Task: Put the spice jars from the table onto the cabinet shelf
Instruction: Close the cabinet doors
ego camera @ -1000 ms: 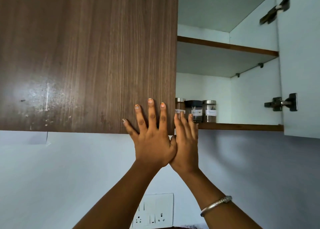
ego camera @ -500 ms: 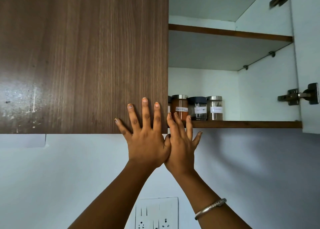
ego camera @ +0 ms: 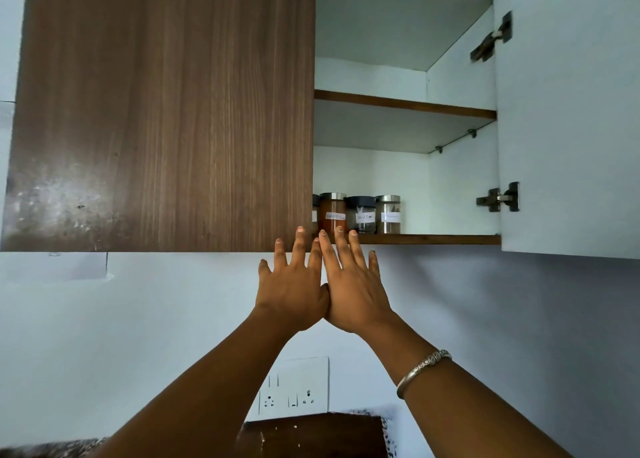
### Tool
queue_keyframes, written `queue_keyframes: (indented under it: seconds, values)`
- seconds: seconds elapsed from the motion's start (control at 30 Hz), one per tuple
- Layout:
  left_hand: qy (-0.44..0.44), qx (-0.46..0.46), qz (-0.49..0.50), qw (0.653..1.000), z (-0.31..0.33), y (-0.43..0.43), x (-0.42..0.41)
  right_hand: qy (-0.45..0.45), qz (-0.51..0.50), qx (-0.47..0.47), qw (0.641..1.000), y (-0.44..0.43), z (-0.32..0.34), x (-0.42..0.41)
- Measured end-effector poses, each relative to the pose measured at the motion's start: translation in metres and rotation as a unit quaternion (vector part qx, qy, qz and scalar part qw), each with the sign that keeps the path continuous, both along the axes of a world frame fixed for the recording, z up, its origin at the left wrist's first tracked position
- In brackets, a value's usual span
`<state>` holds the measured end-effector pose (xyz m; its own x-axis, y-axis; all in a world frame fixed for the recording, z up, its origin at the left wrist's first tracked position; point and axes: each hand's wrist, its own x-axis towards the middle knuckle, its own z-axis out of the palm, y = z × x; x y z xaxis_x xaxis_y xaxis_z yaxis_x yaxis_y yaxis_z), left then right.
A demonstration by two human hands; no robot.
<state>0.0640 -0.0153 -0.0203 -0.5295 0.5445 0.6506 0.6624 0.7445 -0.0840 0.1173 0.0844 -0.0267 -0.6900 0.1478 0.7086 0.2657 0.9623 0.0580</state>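
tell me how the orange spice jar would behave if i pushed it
The orange spice jar looks rigid and clear-walled, so probably breakable. Upright on the shelf, it would likely slide, not roll; the black-lidded jar beside may get nudged.

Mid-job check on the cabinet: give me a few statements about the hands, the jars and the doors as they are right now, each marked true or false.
1. The left hand and the right hand are both open and hold nothing. True.
2. The spice jars stand on the upper shelf. False: they stand on the lower shelf.
3. The right cabinet door is swung open. True.
4. The orange-red spice jar has a black lid. False: its lid is silver; the black-lidded jar stands just to its right.
5. A bracelet sits on the left wrist. False: it is on the right wrist.
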Motion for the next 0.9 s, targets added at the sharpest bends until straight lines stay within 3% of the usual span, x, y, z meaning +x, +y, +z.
queue_keyframes:
  seconds: [0.13,0.5,0.9]
  values:
    - [0.035,-0.025,-0.044,0.998,0.003,-0.014,0.054,-0.009,-0.030,-0.023,0.999,-0.013,0.002,0.057]
    - [0.017,-0.083,-0.163,0.983,-0.010,-0.008,0.203,-0.003,-0.103,-0.047,0.994,-0.020,-0.017,0.235]
    - [0.009,-0.044,-0.322,0.946,0.004,0.120,0.384,0.073,-0.256,-0.049,0.963,0.076,-0.005,0.426]
